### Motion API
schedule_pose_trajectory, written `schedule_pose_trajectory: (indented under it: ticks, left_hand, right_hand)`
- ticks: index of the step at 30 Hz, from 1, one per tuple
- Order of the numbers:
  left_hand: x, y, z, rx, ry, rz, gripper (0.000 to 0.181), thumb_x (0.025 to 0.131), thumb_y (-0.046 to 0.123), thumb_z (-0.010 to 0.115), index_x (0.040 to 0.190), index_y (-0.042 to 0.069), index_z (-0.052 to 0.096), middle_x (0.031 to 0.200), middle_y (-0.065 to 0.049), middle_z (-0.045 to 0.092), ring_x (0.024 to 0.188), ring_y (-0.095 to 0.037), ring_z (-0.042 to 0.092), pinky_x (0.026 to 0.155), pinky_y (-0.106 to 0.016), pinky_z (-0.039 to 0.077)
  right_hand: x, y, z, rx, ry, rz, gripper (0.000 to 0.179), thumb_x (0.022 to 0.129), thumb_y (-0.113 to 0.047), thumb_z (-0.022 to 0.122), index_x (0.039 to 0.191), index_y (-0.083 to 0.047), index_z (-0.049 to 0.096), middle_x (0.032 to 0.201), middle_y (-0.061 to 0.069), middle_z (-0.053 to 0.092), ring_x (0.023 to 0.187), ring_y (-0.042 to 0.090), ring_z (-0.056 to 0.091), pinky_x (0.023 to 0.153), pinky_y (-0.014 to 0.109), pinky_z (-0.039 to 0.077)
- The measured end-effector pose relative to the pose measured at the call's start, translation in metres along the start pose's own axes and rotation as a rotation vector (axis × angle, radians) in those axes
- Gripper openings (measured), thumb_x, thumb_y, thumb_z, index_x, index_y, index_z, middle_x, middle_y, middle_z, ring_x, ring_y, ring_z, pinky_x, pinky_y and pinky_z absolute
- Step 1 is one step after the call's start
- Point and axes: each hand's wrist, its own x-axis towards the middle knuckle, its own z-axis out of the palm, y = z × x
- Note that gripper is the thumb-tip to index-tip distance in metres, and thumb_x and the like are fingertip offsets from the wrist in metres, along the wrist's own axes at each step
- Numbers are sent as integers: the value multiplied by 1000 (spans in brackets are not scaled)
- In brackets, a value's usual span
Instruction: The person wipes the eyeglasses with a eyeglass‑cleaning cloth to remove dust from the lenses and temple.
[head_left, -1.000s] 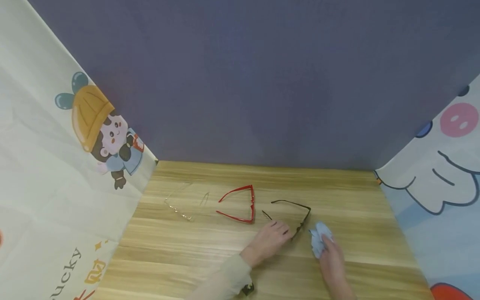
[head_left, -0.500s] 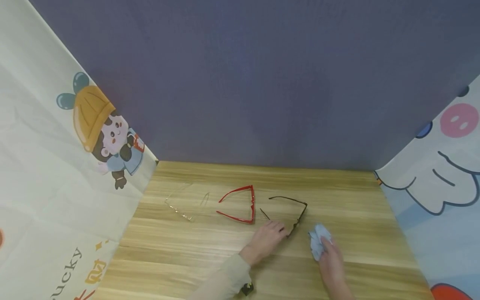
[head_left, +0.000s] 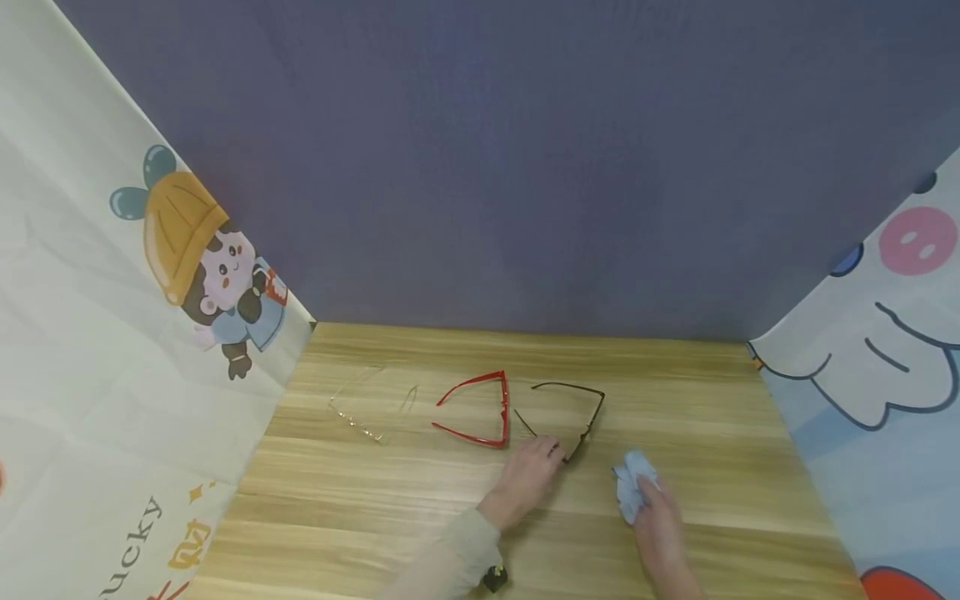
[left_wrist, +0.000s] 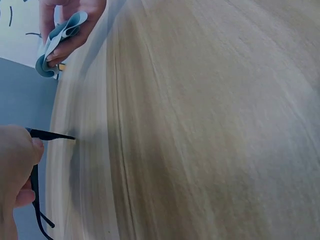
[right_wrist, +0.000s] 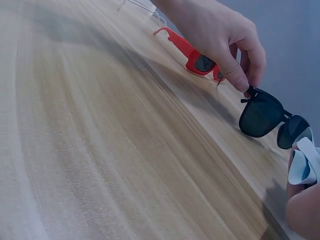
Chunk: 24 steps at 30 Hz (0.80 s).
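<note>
Black sunglasses (right_wrist: pixel 261 114) with dark lenses and unfolded arms are on the right half of the table. My left hand (head_left: pixel 528 473) pinches them by the near arm, close to the hinge, as the right wrist view shows. Further right, my right hand (head_left: pixel 658 521) grips a crumpled light blue cloth (head_left: pixel 633 483) between thumb and fingers. The left wrist view shows the cloth (left_wrist: pixel 57 45) folded in that hand, apart from the sunglasses. Red-framed sunglasses (head_left: pixel 505 408) lie just left of the black pair, arms pointing left.
Thin clear-looking glasses (head_left: pixel 356 423) lie at the left of the wooden table (head_left: pixel 337 517). A dark grey panel (head_left: pixel 480 167) rises behind the table. Printed white cloths (head_left: pixel 90 333) hang along both sides. A small black object (head_left: pixel 495 577) is by the left sleeve.
My left hand has moved the black sunglasses left, nearer the red pair. The right hand with the blue cloth has shifted slightly left and down.
</note>
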Motion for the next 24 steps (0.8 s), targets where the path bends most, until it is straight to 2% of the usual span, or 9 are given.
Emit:
schedule_pose_trajectory:
  ticks: [2,4,8,13,15,17,20,22,24]
  left_hand:
    - [-1,-1,0,-18,0,-21,37,77,18,87,110,20,71,116,4,68,109,-11,64,93,-22,54]
    - [-1,-1,-1,-34,3,-39,35,78,17,86,110,19,71,114,4,67,107,-10,64,88,-20,55]
    - [-1,-2,1,-49,-2,-60,32,82,16,84,110,19,70,114,4,65,106,-10,63,82,-18,55]
    - [-5,-2,10,-77,61,-44,37,86,14,78,121,18,66,127,1,63,120,-14,61,101,-25,53]
    - [-8,-2,12,-90,98,-30,37,91,14,74,127,16,64,134,-1,62,127,-17,59,109,-29,48]
    - [-14,-3,12,-100,129,-15,38,94,16,72,130,14,63,138,-5,61,131,-20,58,112,-32,47]
    - [-24,-5,11,-121,163,7,41,94,21,73,132,10,62,140,-9,61,132,-24,58,111,-37,47]
    - [-33,-9,9,-164,192,18,44,91,21,76,131,8,63,138,-12,62,131,-27,59,110,-40,49]
    - [-41,-13,7,-218,219,26,43,89,19,77,128,6,64,137,-13,63,129,-29,60,109,-42,49]
  right_hand:
    - [0,2,0,0,2,-4,70,112,-28,41,165,-16,-3,173,-2,-10,159,16,-7,128,33,0]
    - [-1,3,0,-5,-6,-12,61,112,-29,42,163,-26,9,172,-2,7,157,13,8,127,27,10]
    - [-2,7,-1,-6,-18,-38,37,112,-29,42,147,-32,30,148,-16,33,134,0,33,114,18,25]
    - [0,9,0,-5,11,-26,57,111,-31,43,160,-23,15,155,-14,24,144,4,24,122,23,18]
    - [0,10,-1,-15,10,-20,68,111,-32,43,164,-20,2,168,-7,10,155,9,8,127,27,7]
    - [0,10,-3,-27,8,-26,71,111,-31,43,165,-17,-1,172,-2,0,158,13,-3,128,30,0]
    - [0,8,-6,-58,31,-30,59,112,-32,43,163,-26,15,171,-5,4,157,10,-2,127,28,2]
    - [0,6,-7,-97,70,-45,40,111,-33,44,150,-31,34,158,-8,25,148,7,19,122,22,16]
    - [-1,4,-7,-153,137,-73,24,110,-35,48,134,-29,46,134,-14,39,127,4,37,108,19,32]
